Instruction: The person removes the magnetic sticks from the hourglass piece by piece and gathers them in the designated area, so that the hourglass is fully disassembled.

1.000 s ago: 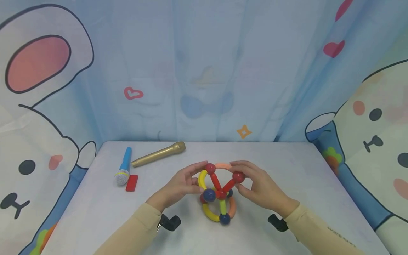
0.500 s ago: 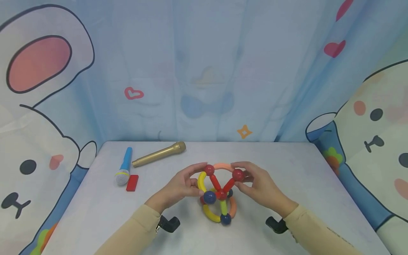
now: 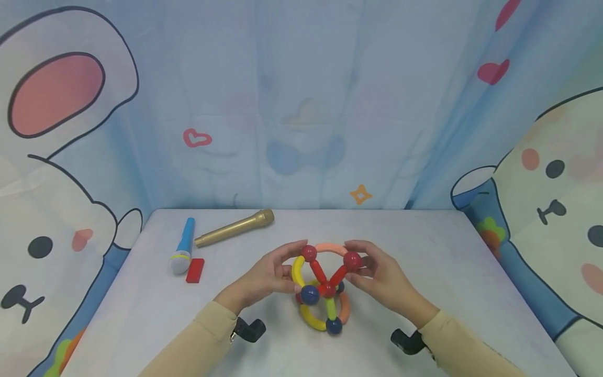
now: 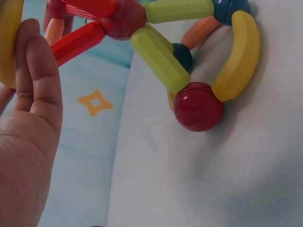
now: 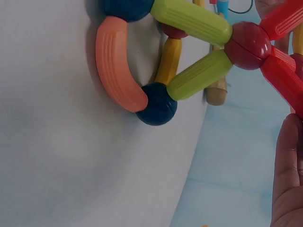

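- The left hand grips the near-left side of the ball-and-stick toy: its fingers bend round the yellow curved stick, its index fingertip is at the small red ball and its thumb at the blue ball.
- The right hand grips the other side, thumb and fingers bent about the larger red ball, leaving only that ball's width between them.
- Between the two hands sits the toy, its orange curved stick bridging the top and its red sticks meeting at a central ball.
- Below the grip, green sticks lead down to a lower ring of curved sticks and balls at the white table; whether every ball touches the surface cannot be told.
- Well left of the left hand lies the red block, just beside the silver head of the blue microphone.
- Beyond the left hand, up and to its left, the gold microphone lies aslant.
- Behind everything hangs the pale blue curtain.
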The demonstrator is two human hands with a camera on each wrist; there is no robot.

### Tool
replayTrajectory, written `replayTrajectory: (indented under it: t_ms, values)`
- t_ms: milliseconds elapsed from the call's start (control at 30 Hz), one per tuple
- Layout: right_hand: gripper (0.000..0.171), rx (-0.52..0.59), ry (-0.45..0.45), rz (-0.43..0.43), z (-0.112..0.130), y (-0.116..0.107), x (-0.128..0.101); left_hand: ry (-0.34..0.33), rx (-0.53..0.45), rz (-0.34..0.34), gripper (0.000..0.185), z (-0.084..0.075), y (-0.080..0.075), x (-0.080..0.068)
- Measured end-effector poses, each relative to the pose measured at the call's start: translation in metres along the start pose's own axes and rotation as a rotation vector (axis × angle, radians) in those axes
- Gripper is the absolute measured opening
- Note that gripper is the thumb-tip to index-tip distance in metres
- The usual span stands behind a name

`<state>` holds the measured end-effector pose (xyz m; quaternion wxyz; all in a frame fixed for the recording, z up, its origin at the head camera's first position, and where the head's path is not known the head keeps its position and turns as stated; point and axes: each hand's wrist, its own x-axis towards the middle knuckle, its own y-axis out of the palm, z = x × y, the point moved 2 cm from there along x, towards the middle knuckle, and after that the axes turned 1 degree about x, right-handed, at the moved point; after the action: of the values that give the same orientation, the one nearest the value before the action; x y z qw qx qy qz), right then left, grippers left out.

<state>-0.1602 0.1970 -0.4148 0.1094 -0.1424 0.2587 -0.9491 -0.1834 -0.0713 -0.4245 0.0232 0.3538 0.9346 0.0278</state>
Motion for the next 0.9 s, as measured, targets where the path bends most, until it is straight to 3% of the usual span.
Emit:
replayTrajectory:
  t_ms: [200,533,633,767,900]
  values:
    - [0.070,0.105,0.068,0.007,-0.005,0.004,-0.003,0.002,0.013,-0.007,0.083,-0.001,0.000,-0.001]
    - [0.078,0.167,0.214,0.002,-0.008,0.030,-0.015,0.009,0.021,-0.006,0.083,0.001,0.000,-0.001]
    - [0.093,0.089,0.178,-0.045,-0.008,0.036,-0.018,0.011,0.026,-0.006,0.083,0.002,0.000,-0.001]
    - [0.119,-0.071,0.064,-0.129,-0.006,0.038,-0.021,0.013,0.023,-0.006,0.083,0.002,0.000,-0.002]
    - [0.131,-0.169,-0.030,-0.160,-0.006,0.040,-0.025,0.019,0.026,-0.005,0.083,0.002,0.000,-0.002]
